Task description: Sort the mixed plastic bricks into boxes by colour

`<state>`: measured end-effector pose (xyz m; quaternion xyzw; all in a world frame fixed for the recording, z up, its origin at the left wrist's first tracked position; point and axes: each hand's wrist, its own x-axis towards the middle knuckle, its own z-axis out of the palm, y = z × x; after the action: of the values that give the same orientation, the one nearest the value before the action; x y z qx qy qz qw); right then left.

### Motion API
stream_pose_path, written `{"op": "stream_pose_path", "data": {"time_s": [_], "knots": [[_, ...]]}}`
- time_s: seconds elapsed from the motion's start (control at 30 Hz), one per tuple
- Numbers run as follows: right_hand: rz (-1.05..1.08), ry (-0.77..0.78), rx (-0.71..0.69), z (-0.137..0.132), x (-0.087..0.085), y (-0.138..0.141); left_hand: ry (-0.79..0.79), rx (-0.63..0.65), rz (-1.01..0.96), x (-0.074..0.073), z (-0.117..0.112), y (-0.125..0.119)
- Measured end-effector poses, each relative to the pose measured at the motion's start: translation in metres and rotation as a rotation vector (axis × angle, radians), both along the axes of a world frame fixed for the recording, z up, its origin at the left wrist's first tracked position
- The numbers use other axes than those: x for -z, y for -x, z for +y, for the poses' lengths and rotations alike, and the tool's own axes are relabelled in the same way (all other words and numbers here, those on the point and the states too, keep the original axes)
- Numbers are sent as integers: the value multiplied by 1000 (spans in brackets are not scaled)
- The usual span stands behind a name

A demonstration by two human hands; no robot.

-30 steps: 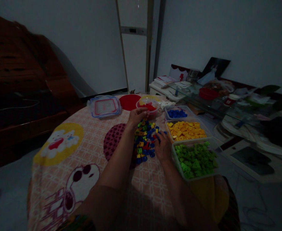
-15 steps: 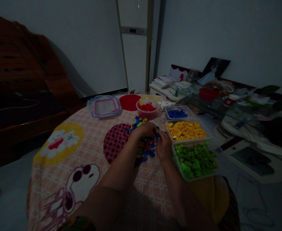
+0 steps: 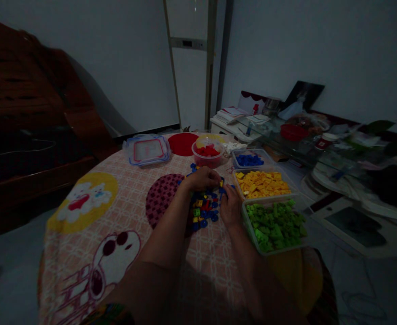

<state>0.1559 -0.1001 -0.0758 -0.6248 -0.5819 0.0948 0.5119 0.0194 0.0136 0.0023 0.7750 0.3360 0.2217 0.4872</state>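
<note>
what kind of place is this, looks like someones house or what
Probably a home living room: there's a reddish-brown slatted wooden bench, a tall white upright unit with a small dark display, and a pink-patterned cloth with cartoon figures.

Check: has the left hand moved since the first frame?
Yes. Judged against the round tub, the left hand has moved nearer the wearer and rightward, away from the tub and toward the right hand.

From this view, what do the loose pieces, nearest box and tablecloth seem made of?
Loose pieces: likely plastic, solid bright colours; finish too dim to judge.
Nearest box: see-through walls, smooth-looking; probably plastic, possibly glass.
Tablecloth: seemingly matte fabric, no glare, soft drape.
</note>
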Motion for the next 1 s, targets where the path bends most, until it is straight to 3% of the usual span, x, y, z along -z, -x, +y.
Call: {"op": "stream_pose_path", "data": {"time_s": [0.13, 0.33, 0.4, 0.63, 0.77, 1.0], "knots": [[-1, 15, -3, 0, 0, 0, 83, -109, -209, -2, 5, 6], [-1, 14, -14, 0, -1, 0, 106, -563, -586, 3, 13, 0], [0, 24, -26, 0, -2, 0, 106, -648, -705, 6, 16, -3], [-1, 28, -33, -2, -2, -2, 108, -695, -830, 6, 23, -11], [-83, 29, -66, -7, -9, -1, 53, -696, -850, -3, 24, 9], [-379, -41, -505, -29, -34, 24, -26, -862, -923, -19, 23, 70]]}}
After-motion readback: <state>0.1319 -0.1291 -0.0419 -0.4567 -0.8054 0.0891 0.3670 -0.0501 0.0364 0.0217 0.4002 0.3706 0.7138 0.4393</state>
